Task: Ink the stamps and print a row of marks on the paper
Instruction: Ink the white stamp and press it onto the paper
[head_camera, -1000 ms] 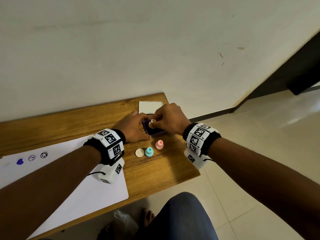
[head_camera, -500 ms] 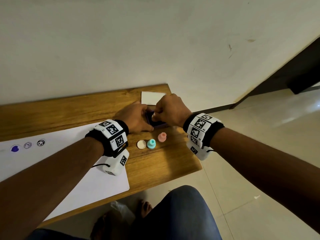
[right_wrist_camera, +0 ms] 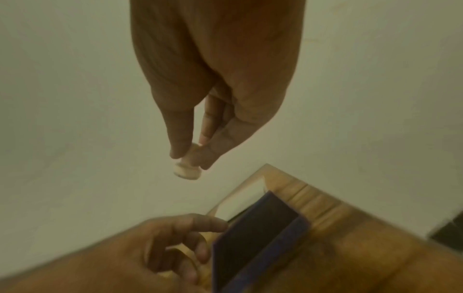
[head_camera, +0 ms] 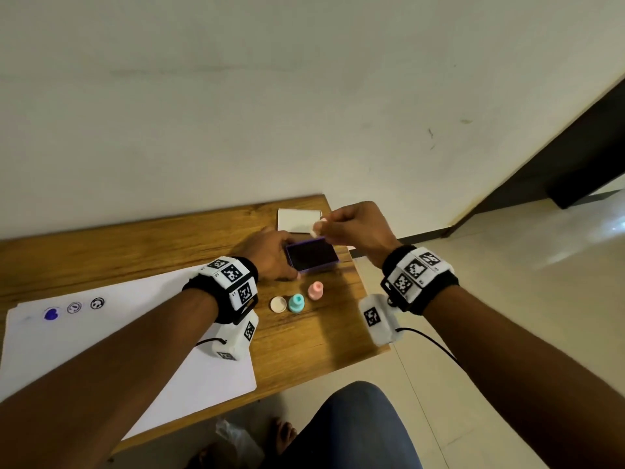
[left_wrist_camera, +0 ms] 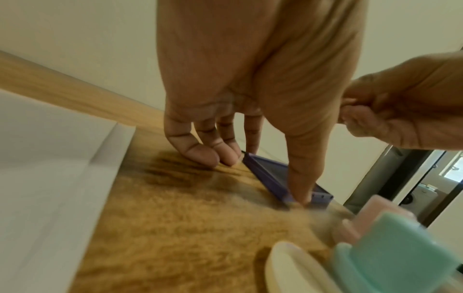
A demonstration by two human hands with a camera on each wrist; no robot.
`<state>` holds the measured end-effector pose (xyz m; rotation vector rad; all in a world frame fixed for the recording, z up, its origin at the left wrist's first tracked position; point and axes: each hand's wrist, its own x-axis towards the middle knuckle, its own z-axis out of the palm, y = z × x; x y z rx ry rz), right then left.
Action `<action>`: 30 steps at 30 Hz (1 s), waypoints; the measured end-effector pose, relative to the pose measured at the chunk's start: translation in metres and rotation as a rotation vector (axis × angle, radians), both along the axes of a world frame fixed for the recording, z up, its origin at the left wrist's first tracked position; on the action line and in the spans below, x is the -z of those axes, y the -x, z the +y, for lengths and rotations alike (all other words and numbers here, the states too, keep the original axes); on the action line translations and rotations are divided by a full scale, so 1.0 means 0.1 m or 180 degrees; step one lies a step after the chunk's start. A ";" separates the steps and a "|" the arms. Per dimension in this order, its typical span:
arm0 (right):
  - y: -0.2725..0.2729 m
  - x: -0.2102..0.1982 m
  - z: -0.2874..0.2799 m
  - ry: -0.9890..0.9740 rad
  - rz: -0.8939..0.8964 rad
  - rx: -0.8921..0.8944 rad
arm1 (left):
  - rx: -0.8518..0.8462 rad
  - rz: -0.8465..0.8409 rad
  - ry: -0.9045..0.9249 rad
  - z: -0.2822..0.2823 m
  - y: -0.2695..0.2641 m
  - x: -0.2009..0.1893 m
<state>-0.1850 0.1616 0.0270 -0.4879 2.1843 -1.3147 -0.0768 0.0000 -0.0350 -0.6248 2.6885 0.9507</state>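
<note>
A purple ink pad (head_camera: 311, 255) lies open on the wooden table (head_camera: 135, 245). My left hand (head_camera: 286, 258) holds its left edge between thumb and forefinger; in the left wrist view the thumb (left_wrist_camera: 298, 178) presses the pad's near corner. My right hand (head_camera: 323, 228) pinches a small cream stamp (head_camera: 316, 229) a little above the pad's far edge, face down (right_wrist_camera: 188, 172). White paper (head_camera: 101, 340) lies at the left with a blue heart mark (head_camera: 51, 314) and two round face marks (head_camera: 74, 307) (head_camera: 97, 303) in a row.
A cream cap (head_camera: 278, 304), a teal stamp (head_camera: 296, 303) and a pink stamp (head_camera: 315, 290) stand in front of the pad. The pad's white lid (head_camera: 299, 220) lies behind it by the wall. The table's right edge is close to the pad.
My right hand has lifted the cream stamp off the ink pad, which now shows fully. The left hand stays on the pad's left edge.
</note>
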 end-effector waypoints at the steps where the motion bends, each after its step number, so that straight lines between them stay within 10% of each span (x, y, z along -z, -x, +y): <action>1: -0.01 -0.04 0.06 0.0363 -0.0399 0.0130 | 0.0024 -0.0019 -0.0055 -0.02 -0.01 -0.02; 7: -0.28 -0.30 0.13 0.1800 -0.2515 0.0803 | -0.0449 0.0237 -0.0239 -0.35 -0.31 -0.41; 12: -0.76 -0.49 -0.23 0.1943 -0.2812 0.0654 | -0.0661 0.0322 -0.0019 -0.87 -1.08 -0.78; 22: -1.86 -0.37 -1.44 0.0225 -0.0193 -0.0960 | -0.1351 -0.0184 0.0550 -1.61 -2.98 -0.58; 30: -2.13 -0.03 -1.95 -0.0622 0.1435 -0.1294 | -0.1424 -0.0276 0.0476 -1.65 -3.29 -0.33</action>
